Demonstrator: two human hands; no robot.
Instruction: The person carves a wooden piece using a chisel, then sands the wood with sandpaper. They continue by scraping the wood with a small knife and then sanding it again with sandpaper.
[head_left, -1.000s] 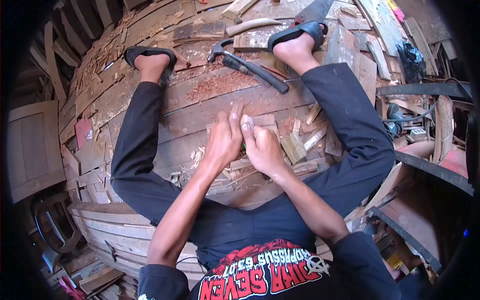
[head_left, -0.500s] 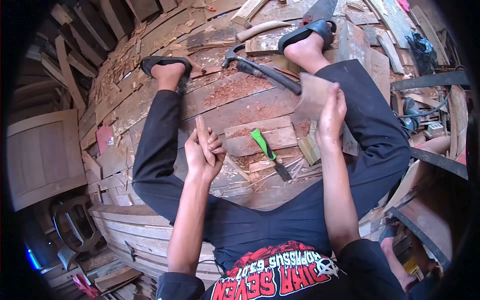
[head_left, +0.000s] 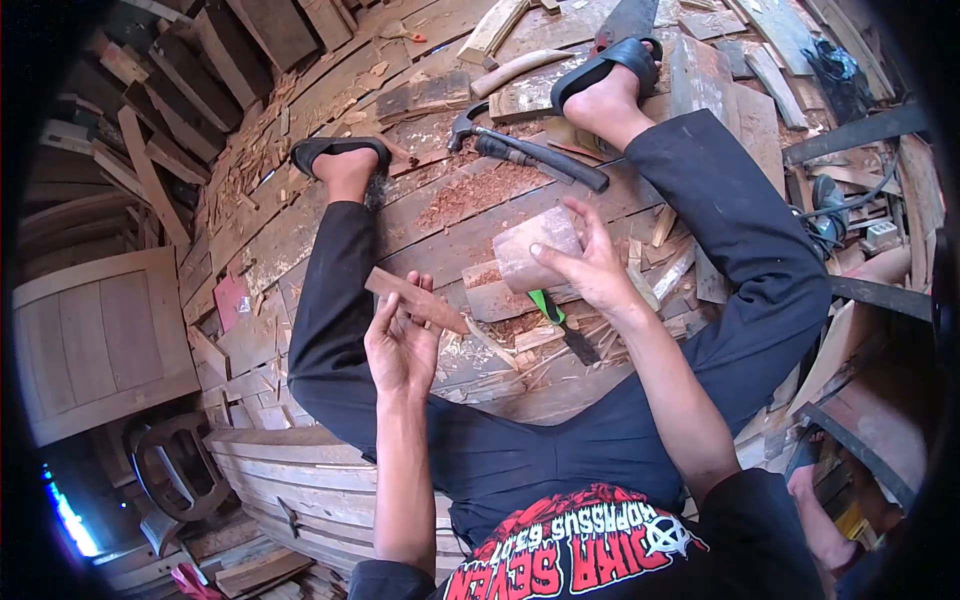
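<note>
My left hand (head_left: 402,350) pinches a small flat wooden piece (head_left: 392,288) between thumb and fingers; one of its ends tapers to a point. In my right hand (head_left: 600,272) is a slightly curved, pinkish-brown piece of sandpaper (head_left: 525,248), pressed under the thumb. The two things are apart, with a short gap between them. Below the sandpaper a chisel (head_left: 578,345) lies on the floor, and the sheet covers most of its green handle. A board offcut (head_left: 490,297) lies beside it, partly hidden too.
A claw hammer (head_left: 545,152) lies on the plank floor between my feet, near reddish sawdust (head_left: 470,195). A handsaw (head_left: 630,22) is by my right sandal (head_left: 608,75). A panelled wooden door (head_left: 105,345) stands at left. Another person's leg (head_left: 815,510) shows at lower right.
My right hand has brought the sandpaper left and down, over the chisel's handle. The left hand has turned the wooden piece from upright to slanting. The view has shifted slightly.
</note>
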